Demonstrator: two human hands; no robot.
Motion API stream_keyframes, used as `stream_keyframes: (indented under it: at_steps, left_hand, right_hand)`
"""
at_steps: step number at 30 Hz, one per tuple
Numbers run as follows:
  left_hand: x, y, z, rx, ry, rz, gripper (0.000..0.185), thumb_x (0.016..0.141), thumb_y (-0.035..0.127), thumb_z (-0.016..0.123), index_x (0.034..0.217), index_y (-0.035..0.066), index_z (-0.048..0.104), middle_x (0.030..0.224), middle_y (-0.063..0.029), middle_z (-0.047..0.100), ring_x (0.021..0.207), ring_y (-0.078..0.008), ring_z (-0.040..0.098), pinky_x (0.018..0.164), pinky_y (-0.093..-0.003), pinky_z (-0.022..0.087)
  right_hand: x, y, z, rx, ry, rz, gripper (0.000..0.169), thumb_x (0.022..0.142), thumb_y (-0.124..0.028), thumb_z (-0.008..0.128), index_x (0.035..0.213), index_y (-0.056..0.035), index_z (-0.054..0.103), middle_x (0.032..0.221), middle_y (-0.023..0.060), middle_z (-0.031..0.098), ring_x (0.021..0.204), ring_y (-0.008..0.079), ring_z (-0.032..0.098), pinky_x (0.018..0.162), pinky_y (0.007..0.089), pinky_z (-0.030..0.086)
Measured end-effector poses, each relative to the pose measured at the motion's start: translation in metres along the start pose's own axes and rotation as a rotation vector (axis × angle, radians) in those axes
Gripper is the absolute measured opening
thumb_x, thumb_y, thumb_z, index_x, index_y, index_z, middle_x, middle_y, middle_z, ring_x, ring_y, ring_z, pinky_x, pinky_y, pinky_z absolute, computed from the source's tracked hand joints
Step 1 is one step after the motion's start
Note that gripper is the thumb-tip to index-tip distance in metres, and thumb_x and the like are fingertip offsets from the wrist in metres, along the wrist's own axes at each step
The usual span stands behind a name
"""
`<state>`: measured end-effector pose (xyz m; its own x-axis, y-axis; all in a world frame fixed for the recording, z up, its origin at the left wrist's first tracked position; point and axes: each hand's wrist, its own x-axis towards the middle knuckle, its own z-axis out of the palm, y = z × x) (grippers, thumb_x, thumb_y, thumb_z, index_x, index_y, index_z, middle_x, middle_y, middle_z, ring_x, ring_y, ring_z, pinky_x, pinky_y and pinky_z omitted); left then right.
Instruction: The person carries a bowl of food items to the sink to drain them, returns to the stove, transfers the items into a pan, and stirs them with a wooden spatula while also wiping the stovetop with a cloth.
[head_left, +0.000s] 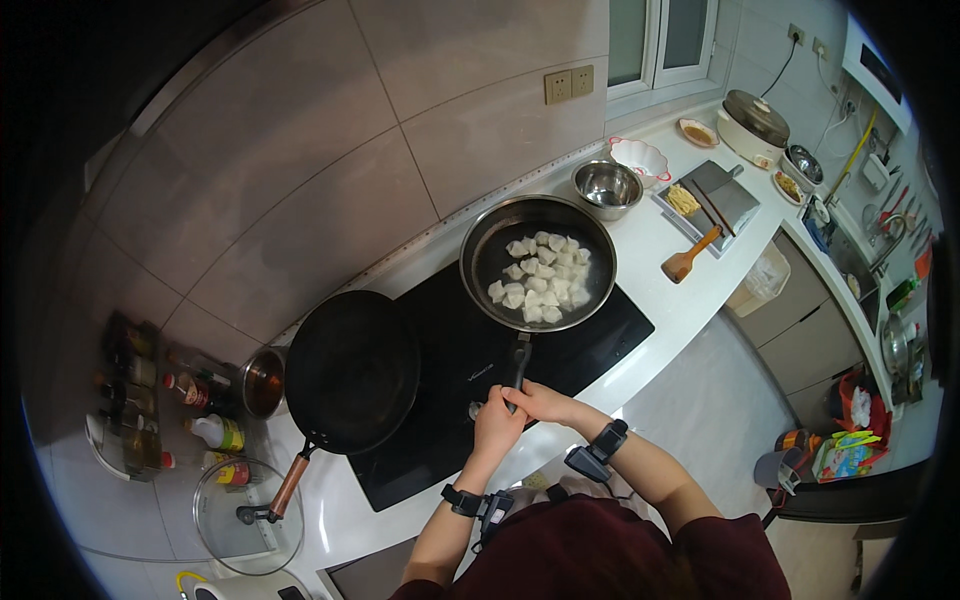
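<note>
A deep frying pan rests over the right part of the black cooktop, with many pale dumplings in cloudy liquid. Its dark handle points towards me. My left hand and my right hand are both closed around the handle's end, close together. A black wok with a wooden handle sits on the left of the cooktop. To the right of the pan lies a wooden spatula on the counter.
Behind the pan are a steel bowl and a white scalloped bowl. A tray holds noodles and chopsticks. At left stand a steel pot, sauce bottles and a glass lid. An electric cooker is farther right.
</note>
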<state>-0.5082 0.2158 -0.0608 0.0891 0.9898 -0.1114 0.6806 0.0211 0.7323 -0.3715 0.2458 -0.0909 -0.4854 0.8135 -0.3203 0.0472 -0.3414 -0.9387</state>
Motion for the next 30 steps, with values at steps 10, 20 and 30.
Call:
stream_keyframes:
  at_steps: [10, 20, 30]
  left_hand:
    - [-0.004, 0.029, -0.017, -0.024, -0.012, -0.046, 0.035, 0.085, 0.028, 0.065, 0.102, -0.002, 0.058, 0.086, -0.0255, 0.068, 0.085, -0.0425, 0.067, 0.074, -0.0476, 0.053]
    - [-0.005, 0.035, -0.016, 0.045, 0.025, -0.093, 0.034, 0.083, 0.024, 0.065, 0.107, 0.001, 0.061, 0.088, -0.0223, 0.069, 0.087, -0.0403, 0.068, 0.077, -0.0451, 0.054]
    - [0.005, 0.029, -0.012, 0.084, 0.040, -0.119, 0.029, 0.082, 0.023, 0.065, 0.103, 0.003, 0.061, 0.081, -0.0194, 0.068, 0.081, -0.0381, 0.068, 0.072, -0.0446, 0.053]
  right_hand:
    - [-0.030, -0.008, -0.033, -0.128, -0.044, 0.058, 0.051, 0.102, -0.049, 0.047, 0.116, -0.0007, 0.054, 0.101, 0.0090, 0.066, 0.087, 0.0151, 0.065, 0.078, 0.0279, 0.055]
    - [-0.104, 0.034, -0.132, -0.123, 0.338, 0.076, 0.049, 0.098, -0.042, 0.057, 0.121, 0.0013, 0.056, 0.101, 0.0119, 0.068, 0.088, 0.0183, 0.066, 0.080, 0.0304, 0.053]
    - [-0.139, 0.090, -0.210, -0.859, 0.694, -0.157, 0.051, 0.087, -0.027, 0.068, 0.127, 0.0025, 0.056, 0.141, 0.0259, 0.048, 0.129, 0.0397, 0.048, 0.108, 0.0434, 0.040]
